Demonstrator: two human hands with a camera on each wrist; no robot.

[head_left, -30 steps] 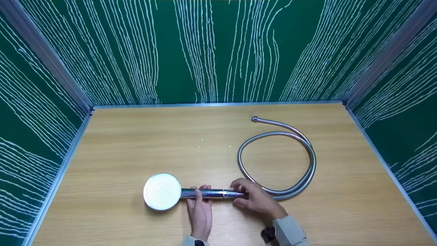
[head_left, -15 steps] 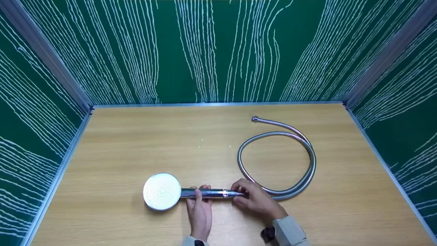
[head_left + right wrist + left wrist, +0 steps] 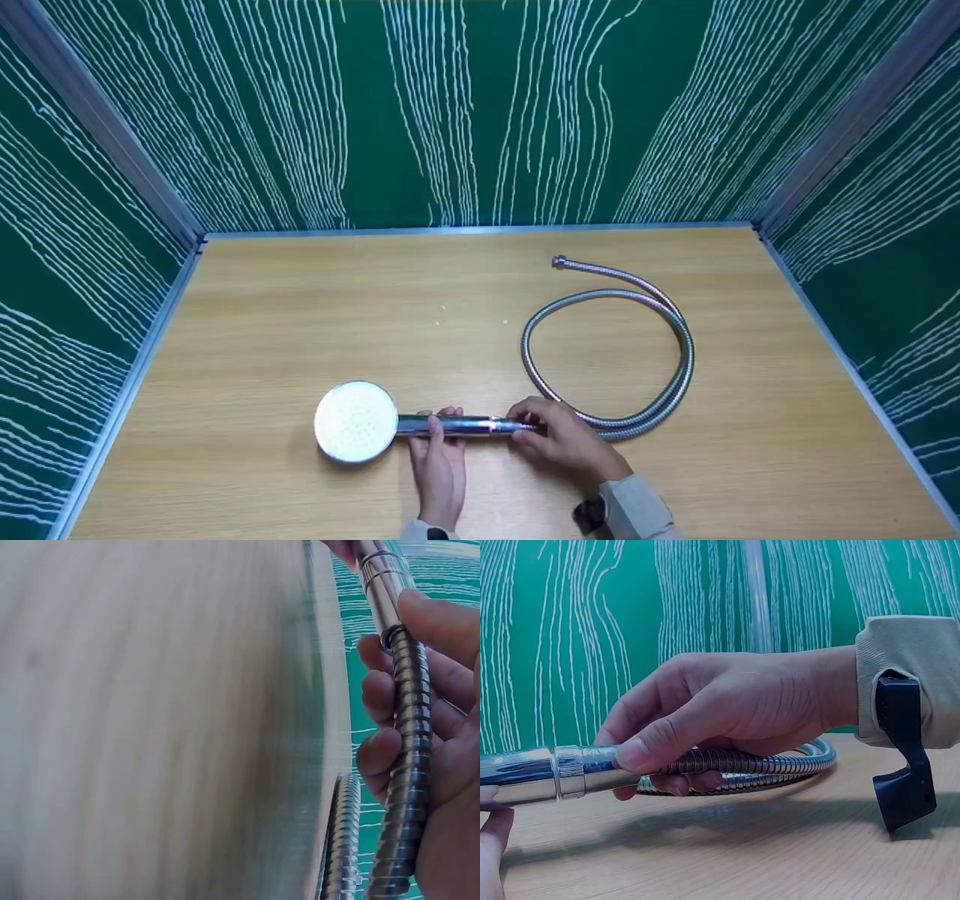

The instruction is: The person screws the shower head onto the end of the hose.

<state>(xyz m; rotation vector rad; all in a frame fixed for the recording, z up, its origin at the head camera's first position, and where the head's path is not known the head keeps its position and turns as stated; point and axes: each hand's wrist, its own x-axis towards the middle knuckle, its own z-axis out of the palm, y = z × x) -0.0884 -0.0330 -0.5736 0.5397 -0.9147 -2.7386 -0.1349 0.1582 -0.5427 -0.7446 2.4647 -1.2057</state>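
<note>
A chrome handheld shower head (image 3: pixel 355 421) with a round white face lies left of centre, its face turned up. My left hand (image 3: pixel 439 472) grips its handle, thumb over the top and fingers beneath. A coiled metal shower hose (image 3: pixel 685 352) meets the handle end on the right. My right hand (image 3: pixel 566 439) pinches the smooth conical connector (image 3: pixel 600 767) at the hose's end, which sits against the ringed collar of the handle. In the right wrist view the ribbed hose (image 3: pixel 411 727) runs down across the curled fingers (image 3: pixel 379 694).
The hose loops over the right side of the wooden table (image 3: pixel 300 300), its free end nut (image 3: pixel 559 262) near the back. Green walls (image 3: pixel 480 112) with white streaks enclose the table behind and on both sides. A few tiny white specks lie mid-table.
</note>
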